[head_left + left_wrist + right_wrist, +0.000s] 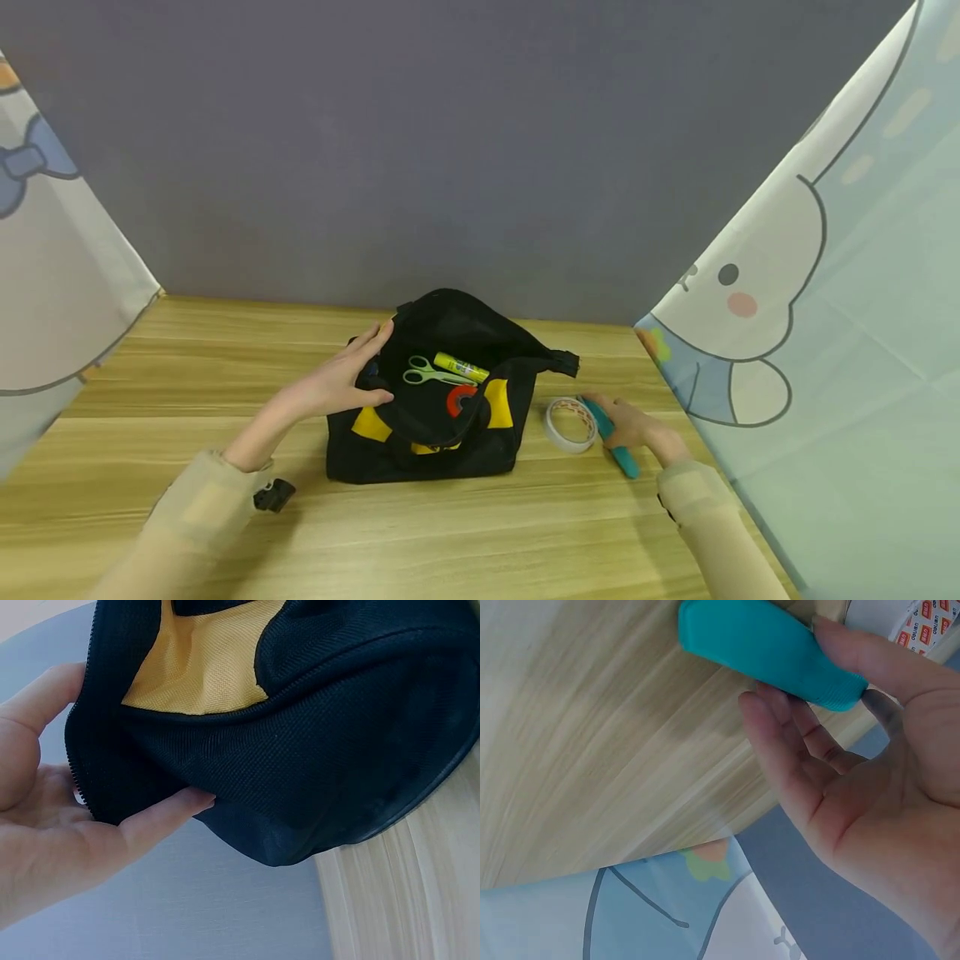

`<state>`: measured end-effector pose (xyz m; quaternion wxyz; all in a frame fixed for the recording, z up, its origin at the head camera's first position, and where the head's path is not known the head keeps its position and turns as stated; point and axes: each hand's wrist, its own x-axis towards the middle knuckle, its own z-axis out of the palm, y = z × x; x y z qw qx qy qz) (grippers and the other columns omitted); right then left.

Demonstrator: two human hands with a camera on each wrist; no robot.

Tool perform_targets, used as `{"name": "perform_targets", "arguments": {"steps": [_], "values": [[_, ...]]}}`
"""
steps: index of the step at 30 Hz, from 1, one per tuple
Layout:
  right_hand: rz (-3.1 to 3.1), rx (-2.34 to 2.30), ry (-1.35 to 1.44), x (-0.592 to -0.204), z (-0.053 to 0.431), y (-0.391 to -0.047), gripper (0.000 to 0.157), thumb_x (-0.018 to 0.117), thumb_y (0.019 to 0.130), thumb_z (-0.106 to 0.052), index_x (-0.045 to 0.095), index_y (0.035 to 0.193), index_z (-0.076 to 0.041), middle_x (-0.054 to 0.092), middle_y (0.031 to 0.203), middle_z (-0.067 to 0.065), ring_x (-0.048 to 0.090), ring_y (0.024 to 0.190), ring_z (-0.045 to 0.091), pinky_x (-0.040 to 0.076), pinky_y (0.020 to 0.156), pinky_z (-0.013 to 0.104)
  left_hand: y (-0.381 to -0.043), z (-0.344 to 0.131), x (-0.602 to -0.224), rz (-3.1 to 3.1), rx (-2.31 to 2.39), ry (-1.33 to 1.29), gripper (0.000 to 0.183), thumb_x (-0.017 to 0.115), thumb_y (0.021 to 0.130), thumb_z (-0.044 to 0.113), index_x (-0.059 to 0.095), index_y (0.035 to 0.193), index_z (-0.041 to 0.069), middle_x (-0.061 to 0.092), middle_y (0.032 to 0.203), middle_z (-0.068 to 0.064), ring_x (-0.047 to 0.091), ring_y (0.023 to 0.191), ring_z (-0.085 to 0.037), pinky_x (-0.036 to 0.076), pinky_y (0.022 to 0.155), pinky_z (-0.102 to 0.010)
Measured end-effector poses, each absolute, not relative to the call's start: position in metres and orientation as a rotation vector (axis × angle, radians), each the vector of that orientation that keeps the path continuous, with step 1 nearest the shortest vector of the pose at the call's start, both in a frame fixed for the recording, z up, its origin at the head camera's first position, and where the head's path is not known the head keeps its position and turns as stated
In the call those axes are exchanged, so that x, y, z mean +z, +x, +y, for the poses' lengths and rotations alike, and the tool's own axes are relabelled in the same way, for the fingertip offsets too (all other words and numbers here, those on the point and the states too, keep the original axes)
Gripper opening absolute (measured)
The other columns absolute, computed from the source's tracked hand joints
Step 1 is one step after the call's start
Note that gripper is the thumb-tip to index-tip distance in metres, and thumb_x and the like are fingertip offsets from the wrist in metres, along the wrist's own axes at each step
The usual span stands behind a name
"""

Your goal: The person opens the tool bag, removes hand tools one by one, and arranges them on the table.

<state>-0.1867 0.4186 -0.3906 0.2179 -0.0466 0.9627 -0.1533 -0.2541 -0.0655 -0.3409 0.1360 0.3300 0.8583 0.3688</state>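
Observation:
A black bag with yellow patches point(431, 467) stands unzipped on the table. My left hand point(337, 375) grips its left rim; in the left wrist view the zippered edge point(82, 750) runs between thumb and fingers. Inside lie green-handled scissors point(420, 372), a yellow glue stick point(461, 367) and a red ring-shaped thing point(455, 402), partly covered by the rim. To the right, a teal utility knife point(624, 461) lies slanted beside a roll of white tape point(551, 429). Around the knife's ribbed end point(832, 688), my right hand point(630, 423) has its thumb and fingers.
The wooden table point(420, 533) ends at a grey panel point(450, 150) behind the bag. Cartoon-printed cloths border it, one on the left point(67, 292) and one on the right point(862, 375). A small black device point(274, 495) shows by the left wrist.

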Motion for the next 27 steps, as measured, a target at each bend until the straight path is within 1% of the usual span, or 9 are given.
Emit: {"name": "perform_targets", "arguments": {"steps": [4,7,12,15,17,22,24,26,27], "values": [[2.665,-0.437,-0.110,-0.388,0.418,-0.186,0.090,0.076,0.077,0.000,0.028,0.153,-0.004,0.033,0.143,0.048,0.041,0.125,0.064,0.051,0.083,0.057,-0.255,-0.066,-0.342,2.492,1.061,0.955,0.099,0.070,0.093,0.027,0.000,0.161,0.011,-0.004,0.165,-0.028,0.011,0.146,-0.059,0.027,0.108,-0.074],[2.677,-0.420,-0.097,-0.386,0.419,-0.186,0.090,0.077,0.079,-0.004,0.027,0.153,-0.004,0.033,0.143,0.047,0.037,0.129,0.065,0.052,0.084,0.058,-0.256,-0.066,-0.344,2.492,1.055,0.949,0.098,0.070,0.093,0.026,0.000,0.161,0.011,-0.004,0.165,-0.028,0.012,0.146,-0.058,0.027,0.108,-0.073],[2.695,-0.418,-0.116,-0.374,0.423,-0.187,0.090,0.077,0.081,-0.004,0.024,0.154,0.000,0.036,0.143,0.046,0.044,0.126,0.062,0.054,0.083,0.054,-0.256,-0.066,-0.345,2.493,1.052,0.934,0.098,0.070,0.093,0.027,0.001,0.161,0.012,-0.004,0.165,-0.028,0.011,0.146,-0.058,0.026,0.109,-0.074],[2.707,-0.428,-0.134,-0.361,0.423,-0.189,0.089,0.076,0.083,-0.005,0.023,0.154,0.002,0.037,0.144,0.043,0.045,0.126,0.060,0.052,0.088,0.058,-0.256,-0.066,-0.345,2.489,1.053,0.937,0.098,0.069,0.093,0.028,0.001,0.161,0.013,-0.004,0.165,-0.027,0.010,0.146,-0.058,0.025,0.109,-0.074],[2.709,-0.428,-0.139,-0.352,0.423,-0.190,0.086,0.075,0.085,-0.007,0.024,0.154,0.002,0.035,0.146,0.042,0.041,0.130,0.061,0.049,0.092,0.062,-0.256,-0.067,-0.345,2.484,1.055,0.926,0.098,0.069,0.093,0.028,0.001,0.161,0.014,-0.005,0.165,-0.026,0.008,0.147,-0.057,0.024,0.110,-0.073],[2.744,-0.358,-0.180,-0.333,0.418,-0.197,0.084,0.076,0.086,-0.013,0.027,0.152,0.003,0.040,0.141,0.042,0.047,0.125,0.058,0.054,0.084,0.055,-0.255,-0.068,-0.345,2.476,1.062,0.920,0.097,0.069,0.093,0.029,0.001,0.161,0.013,-0.005,0.165,-0.026,0.007,0.148,-0.056,0.024,0.110,-0.073],[2.769,-0.330,-0.209,-0.325,0.415,-0.199,0.082,0.077,0.085,-0.015,0.030,0.151,0.004,0.044,0.135,0.041,0.056,0.114,0.052,0.055,0.078,0.049,-0.255,-0.068,-0.345,2.476,1.063,0.921,0.097,0.069,0.093,0.029,0.001,0.161,0.013,-0.005,0.165,-0.026,0.007,0.148,-0.056,0.024,0.110,-0.073],[2.806,-0.318,-0.238,-0.315,0.411,-0.200,0.077,0.077,0.085,-0.014,0.036,0.148,0.005,0.050,0.130,0.037,0.053,0.118,0.052,0.054,0.085,0.053,-0.255,-0.068,-0.345,2.476,1.063,0.916,0.097,0.069,0.093,0.028,0.001,0.161,0.014,-0.006,0.165,-0.026,0.007,0.148,-0.055,0.024,0.110,-0.073],[2.824,-0.314,-0.247,-0.310,0.409,-0.201,0.075,0.077,0.085,-0.014,0.038,0.146,0.005,0.053,0.127,0.037,0.048,0.123,0.054,0.051,0.089,0.057,-0.255,-0.068,-0.345,2.476,1.061,0.913,0.097,0.069,0.093,0.028,0.001,0.161,0.014,-0.006,0.166,-0.025,0.007,0.149,-0.055,0.024,0.110,-0.073]]}}
